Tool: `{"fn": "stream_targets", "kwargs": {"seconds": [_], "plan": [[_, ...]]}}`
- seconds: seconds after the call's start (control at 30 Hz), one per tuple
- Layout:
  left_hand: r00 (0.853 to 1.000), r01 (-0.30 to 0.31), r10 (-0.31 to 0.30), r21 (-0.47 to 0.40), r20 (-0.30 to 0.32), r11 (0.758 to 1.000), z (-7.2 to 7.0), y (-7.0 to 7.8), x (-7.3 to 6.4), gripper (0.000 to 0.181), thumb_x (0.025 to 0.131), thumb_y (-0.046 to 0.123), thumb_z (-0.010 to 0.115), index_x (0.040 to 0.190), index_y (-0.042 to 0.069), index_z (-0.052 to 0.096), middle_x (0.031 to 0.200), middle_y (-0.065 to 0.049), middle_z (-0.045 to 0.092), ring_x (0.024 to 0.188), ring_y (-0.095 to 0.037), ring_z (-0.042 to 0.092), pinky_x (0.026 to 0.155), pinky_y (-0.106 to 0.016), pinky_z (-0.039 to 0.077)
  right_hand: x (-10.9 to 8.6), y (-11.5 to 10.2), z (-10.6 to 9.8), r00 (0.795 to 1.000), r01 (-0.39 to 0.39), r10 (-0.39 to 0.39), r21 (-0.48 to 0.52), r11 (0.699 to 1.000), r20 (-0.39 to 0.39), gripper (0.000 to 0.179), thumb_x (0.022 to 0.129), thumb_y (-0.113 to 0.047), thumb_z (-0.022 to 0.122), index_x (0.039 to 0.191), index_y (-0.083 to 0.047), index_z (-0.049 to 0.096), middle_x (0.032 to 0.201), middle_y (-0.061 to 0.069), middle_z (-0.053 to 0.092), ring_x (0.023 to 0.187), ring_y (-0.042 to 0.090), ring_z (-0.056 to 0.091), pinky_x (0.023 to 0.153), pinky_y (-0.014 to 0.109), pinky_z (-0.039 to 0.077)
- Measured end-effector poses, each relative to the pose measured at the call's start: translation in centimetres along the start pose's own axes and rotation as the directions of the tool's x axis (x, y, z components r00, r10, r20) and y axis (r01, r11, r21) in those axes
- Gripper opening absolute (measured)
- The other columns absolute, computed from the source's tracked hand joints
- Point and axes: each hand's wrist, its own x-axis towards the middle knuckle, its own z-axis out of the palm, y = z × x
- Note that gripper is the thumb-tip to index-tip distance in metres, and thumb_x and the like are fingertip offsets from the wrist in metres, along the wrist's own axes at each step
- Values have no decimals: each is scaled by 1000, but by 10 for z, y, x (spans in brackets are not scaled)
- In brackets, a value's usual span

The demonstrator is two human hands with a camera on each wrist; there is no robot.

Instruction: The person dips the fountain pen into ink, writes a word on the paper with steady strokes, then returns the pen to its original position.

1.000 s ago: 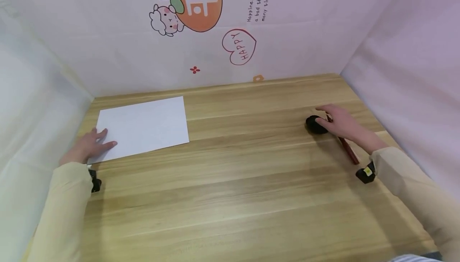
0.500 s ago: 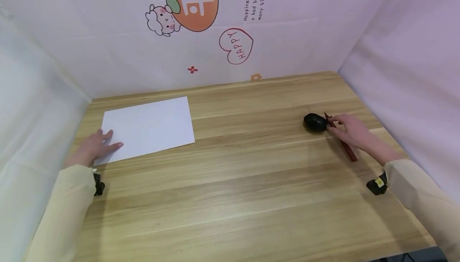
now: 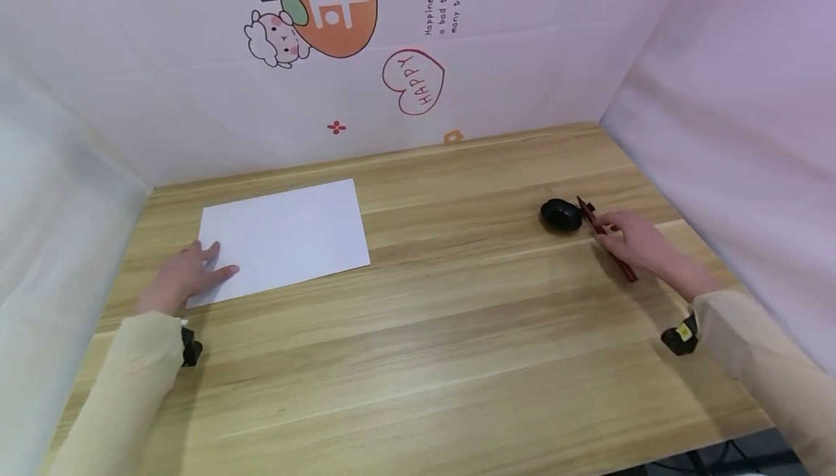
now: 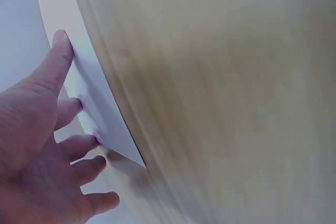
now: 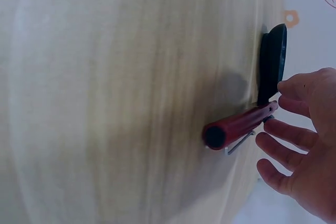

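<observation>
My left hand (image 3: 186, 276) lies at the left edge of a white sheet of paper (image 3: 287, 240), its thumb and fingers spread and touching it. In the left wrist view, the thumb reaches along the sheet's edge. On the right, my right hand (image 3: 636, 240) hovers over a dark red, pen-like tool (image 3: 623, 267), thumb and forefinger around its far half. The right wrist view shows the tool's black end cap, a thin metal wire along its side, and fingers apart and loosely bent. A black, rounded, mouse-like object (image 3: 560, 215) sits just left of the tool's pointed tip.
Both hands work over a wood-grain table (image 3: 424, 331). A white printed cloth (image 3: 509, 77) rises at the back, with cloth at both sides. Each wrist carries a black camera. Dark cables (image 3: 718, 458) show below the front right edge.
The left hand has slid the paper to the right. The right hand has drawn back from over the black object to the red tool. My head view has shifted slightly.
</observation>
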Motion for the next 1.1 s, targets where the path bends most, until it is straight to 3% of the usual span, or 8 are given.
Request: {"fn": "stream_targets", "kwargs": {"seconds": [0.37,0.63,0.87,1.1], "plan": [[998,-57,59,59,-37,997,10,43,9,85,92,54,49,144,-8,25,145,-43,12,131,-62,15,102,-72,24,-10,7,9,995,56,-57,-11,998,-82,23,79,0,67,100,10,64,94,29,64,83,42,61,75,55,48],[993,-96,100,71,-64,993,17,77,12,81,91,49,54,143,-9,28,146,-41,15,132,-60,18,103,-71,24,-13,7,14,995,34,-36,-26,999,-93,19,80,-3,69,97,5,67,93,27,65,86,43,61,73,55,48],[992,-117,116,-14,-59,993,24,96,10,80,92,44,56,143,-10,27,148,-40,11,135,-58,15,109,-67,17,-10,8,20,991,56,-61,-40,998,-118,16,78,-2,70,93,4,70,89,25,67,84,41,61,72,54,48],[989,-139,135,-69,-61,988,31,114,11,79,92,41,57,144,-11,26,150,-38,11,138,-54,15,113,-60,18,-11,5,21,989,-25,25,-1,1000,-143,14,81,2,63,93,6,69,92,29,66,84,44,62,72,55,47]]}}
